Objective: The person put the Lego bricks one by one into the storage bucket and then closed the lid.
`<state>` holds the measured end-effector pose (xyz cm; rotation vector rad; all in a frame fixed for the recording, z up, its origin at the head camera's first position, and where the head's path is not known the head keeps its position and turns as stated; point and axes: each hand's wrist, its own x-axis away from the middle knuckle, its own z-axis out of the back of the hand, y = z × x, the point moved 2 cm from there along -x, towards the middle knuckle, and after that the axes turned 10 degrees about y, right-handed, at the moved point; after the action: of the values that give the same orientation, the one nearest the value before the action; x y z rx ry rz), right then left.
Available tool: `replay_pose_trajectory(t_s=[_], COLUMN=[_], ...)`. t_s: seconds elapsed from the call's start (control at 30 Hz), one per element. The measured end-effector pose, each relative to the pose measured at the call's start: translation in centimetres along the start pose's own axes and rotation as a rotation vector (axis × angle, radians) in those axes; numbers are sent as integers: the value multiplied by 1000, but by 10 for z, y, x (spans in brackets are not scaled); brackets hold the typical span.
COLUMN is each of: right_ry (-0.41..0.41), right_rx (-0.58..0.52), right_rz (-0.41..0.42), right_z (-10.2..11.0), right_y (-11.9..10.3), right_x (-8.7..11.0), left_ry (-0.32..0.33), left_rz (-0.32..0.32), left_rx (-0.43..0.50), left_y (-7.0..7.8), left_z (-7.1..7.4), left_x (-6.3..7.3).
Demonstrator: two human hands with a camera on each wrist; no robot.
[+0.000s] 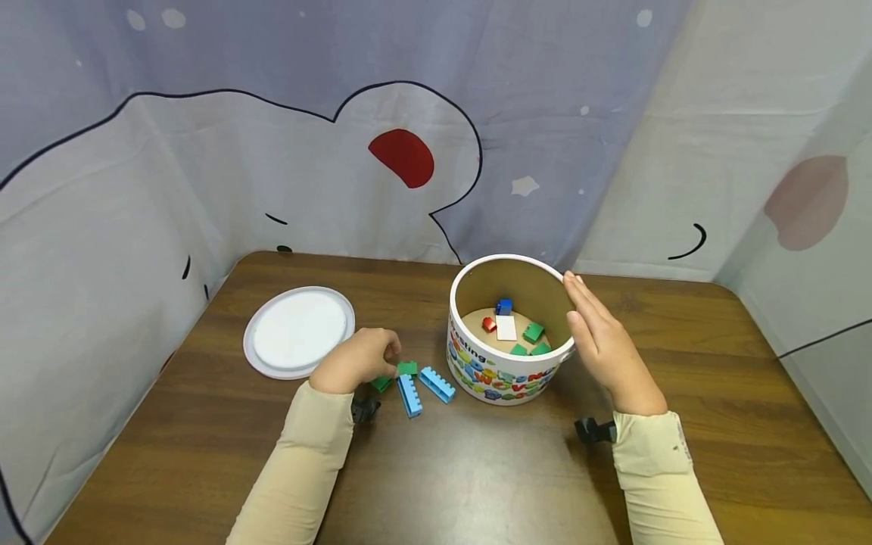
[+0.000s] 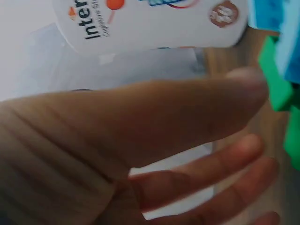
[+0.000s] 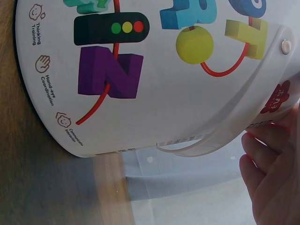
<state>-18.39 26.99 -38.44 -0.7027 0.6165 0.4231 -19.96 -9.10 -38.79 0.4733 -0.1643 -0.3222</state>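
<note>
My left hand (image 1: 356,360) is low over the table, beside two green bricks (image 1: 407,369) and two long light-blue bricks (image 1: 409,396). In the left wrist view the thumb tip is at the edge of a green brick (image 2: 275,77), and I cannot tell whether it touches; the visible fingers are spread apart with nothing between them. A white round bucket (image 1: 504,386) printed with colourful letters stands to the right. Against its right rim rests my right hand (image 1: 606,352), fingers extended. Inside the bucket lie a blue brick (image 1: 504,306), a red piece (image 1: 489,324), a white piece (image 1: 506,328) and several green bricks (image 1: 534,331).
A white round lid (image 1: 300,330) lies on the wooden table (image 1: 470,469), left of the bricks. The bucket's pale handle (image 3: 243,117) shows in the right wrist view. A printed curtain (image 1: 306,166) hangs behind the table's far edge.
</note>
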Motion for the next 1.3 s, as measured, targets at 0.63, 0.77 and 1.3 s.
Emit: replay_pose_trajectory(t_s=[0.63, 0.77, 1.3], right_ry=[-1, 0, 0], right_rx=[8, 9, 1], right_rz=[8, 10, 2], right_z=[0, 0, 0], right_y=[1, 1, -1], right_x=[0, 0, 0], left_ry=[-58, -52, 153], left_rz=[80, 72, -70], left_rx=[-61, -57, 3], left_y=[-13, -13, -10], left_z=[-8, -6, 1], left_x=[5, 4, 0])
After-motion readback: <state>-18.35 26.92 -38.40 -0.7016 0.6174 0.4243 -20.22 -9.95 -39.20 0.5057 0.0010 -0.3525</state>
